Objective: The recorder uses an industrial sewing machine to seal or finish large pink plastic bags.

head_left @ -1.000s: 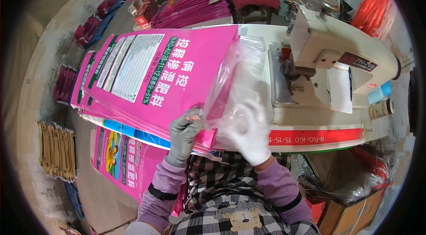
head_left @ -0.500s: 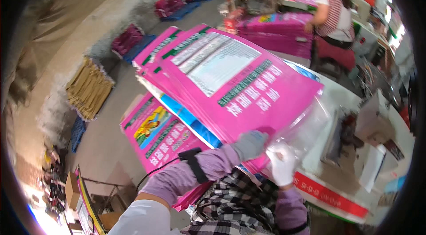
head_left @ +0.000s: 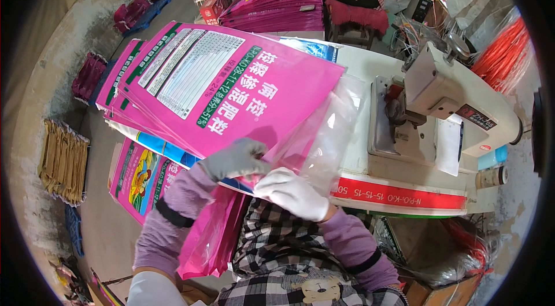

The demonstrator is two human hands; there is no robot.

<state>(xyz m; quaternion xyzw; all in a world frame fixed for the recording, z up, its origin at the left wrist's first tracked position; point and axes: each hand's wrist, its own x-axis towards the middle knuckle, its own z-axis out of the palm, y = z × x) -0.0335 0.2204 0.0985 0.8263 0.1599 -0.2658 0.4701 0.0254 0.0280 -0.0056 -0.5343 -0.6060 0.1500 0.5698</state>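
Bright light glares off the clear plastic [head_left: 332, 132], and the sharp fisheye view bends toward black corners.

Top bag [head_left: 228, 98], ten o'clock: pink, green bands, white lettering. Left glove [head_left: 234, 159]: grey; right glove [head_left: 295, 192]: white (sleeves [head_left: 357, 243] mauve, black-banded). Apron [head_left: 270, 228], six o'clock: black-and-white check. Strand bundle [head_left: 502, 53], two o'clock: red.

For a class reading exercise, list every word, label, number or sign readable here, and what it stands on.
Wording not copied; print stands on:
Pink bag: large white characters, readable; its white chart is too small.
Red strip: white letters and numbers, upside down, readable.
Sewing machine: dark plate, small, unclear print.
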